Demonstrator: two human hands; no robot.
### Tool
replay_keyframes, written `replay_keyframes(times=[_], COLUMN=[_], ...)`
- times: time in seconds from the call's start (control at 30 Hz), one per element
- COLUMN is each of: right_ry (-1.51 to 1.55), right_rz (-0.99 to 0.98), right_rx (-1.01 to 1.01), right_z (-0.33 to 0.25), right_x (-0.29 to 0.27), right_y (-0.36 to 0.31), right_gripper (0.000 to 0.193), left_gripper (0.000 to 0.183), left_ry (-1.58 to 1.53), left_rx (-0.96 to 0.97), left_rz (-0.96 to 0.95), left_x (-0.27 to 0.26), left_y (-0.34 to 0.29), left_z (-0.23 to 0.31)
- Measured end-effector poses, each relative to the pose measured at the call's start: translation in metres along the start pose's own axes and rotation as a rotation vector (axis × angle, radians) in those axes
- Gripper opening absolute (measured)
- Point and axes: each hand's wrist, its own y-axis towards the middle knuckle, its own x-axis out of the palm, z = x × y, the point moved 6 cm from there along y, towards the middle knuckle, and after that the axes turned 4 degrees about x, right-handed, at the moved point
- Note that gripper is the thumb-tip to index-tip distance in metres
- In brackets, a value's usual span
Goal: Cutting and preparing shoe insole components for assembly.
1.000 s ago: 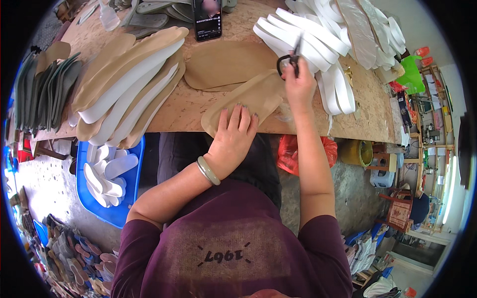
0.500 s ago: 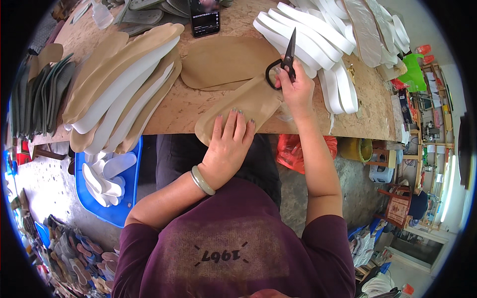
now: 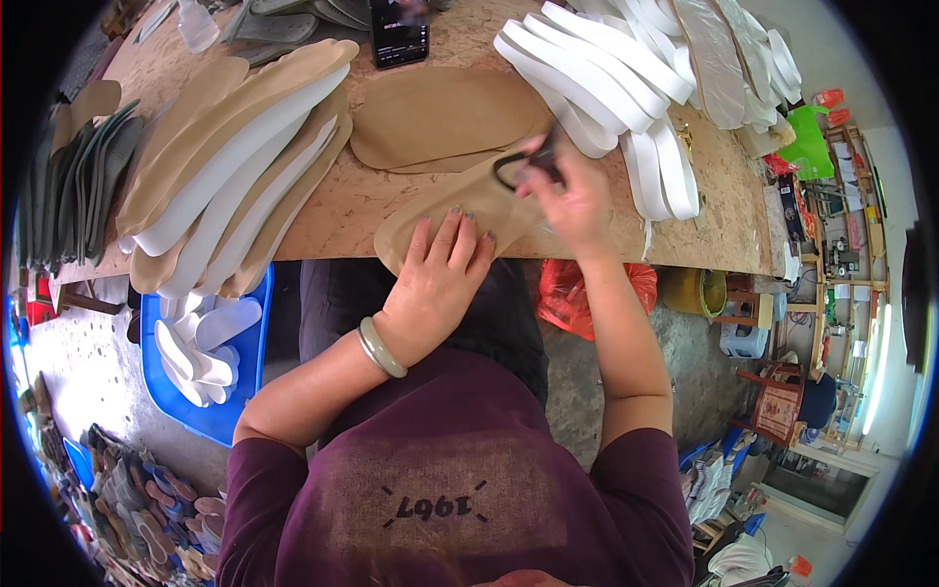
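My left hand lies flat, fingers slightly apart, on a tan insole-shaped sheet at the table's near edge. A pale bangle circles that wrist. Black-handled scissors are gripped in my right hand, over the sheet's far right end. Motion smears this hand and the blades, so whether the blades touch the sheet cannot be told. Just beyond lie more tan insole-shaped sheets, overlapping one another. To the left, a fanned stack of tan and white insoles hangs partly over the edge.
White curved strips are heaped at the far right of the wooden table. A phone stands at the back; grey insoles sit far left. Below are a blue tub with white pieces and a red plastic bag.
My right hand has dipped slightly and turned the scissors; their blades, sharp and pointing up before, are now blurred. My left hand stays on the sheet. The whole view has shifted a little.
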Motion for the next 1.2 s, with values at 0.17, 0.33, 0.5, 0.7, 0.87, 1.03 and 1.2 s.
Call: replay_keyframes(times=[0.17,0.33,0.5,0.7,0.87,1.03,1.2], right_ry=[-0.2,-0.055,0.175,-0.211,-0.283,-0.408,-0.459], right_rz=[0.029,0.212,0.337,-0.137,-0.414,-0.507,-0.284], right_rx=[0.0,0.01,0.058,-0.12,-0.248,-0.359,-0.511], right_z=[0.044,0.056,0.033,-0.003,0.001,0.006,0.009], right_x=[-0.027,-0.041,-0.054,-0.016,-0.014,-0.014,-0.009], right_y=[0.004,0.0,-0.012,-0.013,-0.01,0.009,-0.005], right_gripper=[0.025,0.026,0.02,0.022,0.035,0.033,0.033], left_gripper=[0.047,0.047,0.051,0.065,0.05,0.045,0.045], left_ry=[-0.059,-0.05,-0.109,-0.237,-0.205,-0.262,-0.275], left_rx=[0.029,0.078,0.055,-0.066,0.052,0.08,0.077], left_rz=[-0.006,-0.035,-0.106,0.041,0.124,0.195,0.185], left_x=[-0.005,-0.004,-0.021,-0.01,0.008,0.007,0.006], left_y=[0.001,0.0,0.004,0.042,0.039,0.038,0.038], left_z=[-0.006,-0.008,-0.019,0.018,0.021,0.019,0.019])
